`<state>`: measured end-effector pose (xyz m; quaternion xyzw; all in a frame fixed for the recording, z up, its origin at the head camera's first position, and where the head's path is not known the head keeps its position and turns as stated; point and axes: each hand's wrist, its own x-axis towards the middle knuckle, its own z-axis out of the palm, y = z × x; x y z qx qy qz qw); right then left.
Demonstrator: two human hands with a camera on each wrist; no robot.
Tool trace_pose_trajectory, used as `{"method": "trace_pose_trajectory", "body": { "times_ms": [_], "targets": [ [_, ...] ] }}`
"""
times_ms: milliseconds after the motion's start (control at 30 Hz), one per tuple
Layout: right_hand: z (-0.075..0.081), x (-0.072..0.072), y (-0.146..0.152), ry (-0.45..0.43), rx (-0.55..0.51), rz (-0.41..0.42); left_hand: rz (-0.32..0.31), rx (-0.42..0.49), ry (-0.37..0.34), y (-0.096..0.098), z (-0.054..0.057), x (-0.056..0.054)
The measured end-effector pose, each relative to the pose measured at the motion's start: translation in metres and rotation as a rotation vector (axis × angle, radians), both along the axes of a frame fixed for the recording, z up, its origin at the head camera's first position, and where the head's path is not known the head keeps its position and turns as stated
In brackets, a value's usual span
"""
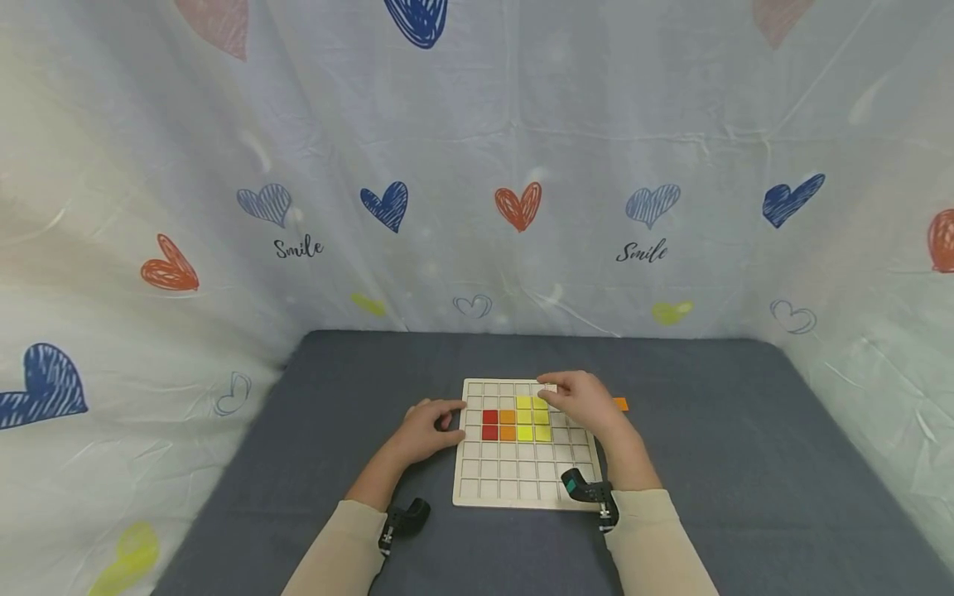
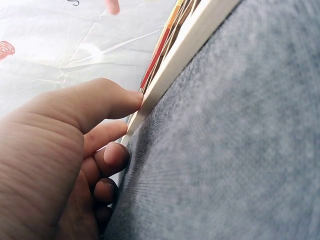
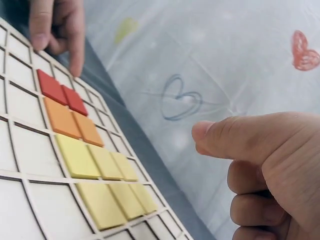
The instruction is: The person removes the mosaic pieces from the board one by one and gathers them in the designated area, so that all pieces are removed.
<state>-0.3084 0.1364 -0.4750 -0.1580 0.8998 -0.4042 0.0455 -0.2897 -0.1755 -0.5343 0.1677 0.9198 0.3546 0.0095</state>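
Observation:
A pale wooden grid board (image 1: 498,488) lies flat on the cloth. Set in its squares are two red tiles (image 3: 51,86), two orange tiles (image 3: 62,118) and several yellow tiles (image 3: 76,156), side by side in a block. At the board's left edge, my left hand (image 1: 423,429) rests its thumb and index fingertips against the side, spread apart. Above the upper right of the board is my right hand (image 1: 585,401), thumb and index tips apart near the top yellow tiles. Nothing shows between them; its other fingers curl in.
An orange piece (image 1: 622,404) lies just right of the board, partly hidden behind my right hand. Dark grey cloth (image 1: 745,463) covers the table. A white curtain (image 1: 447,265) printed with hearts surrounds the back and sides. Each wrist wears a small black camera (image 1: 408,518).

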Motion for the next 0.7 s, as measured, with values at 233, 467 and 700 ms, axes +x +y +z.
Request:
{"method": "trace_pose_trajectory", "body": {
  "times_ms": [233, 467, 700],
  "targets": [
    [-0.011, -0.001, -0.015, 0.021, 0.123, 0.023, -0.011, 0.001, 0.000, 0.000, 0.001, 0.000],
    [-0.023, -0.002, -0.028, 0.056, 0.264, -0.005, -0.008, 0.002, -0.004, 0.000, 0.000, 0.000],
    [-0.029, -0.003, -0.033, 0.102, 0.324, -0.039, -0.008, 0.003, -0.011, 0.000, 0.000, 0.000]
  ]
}}
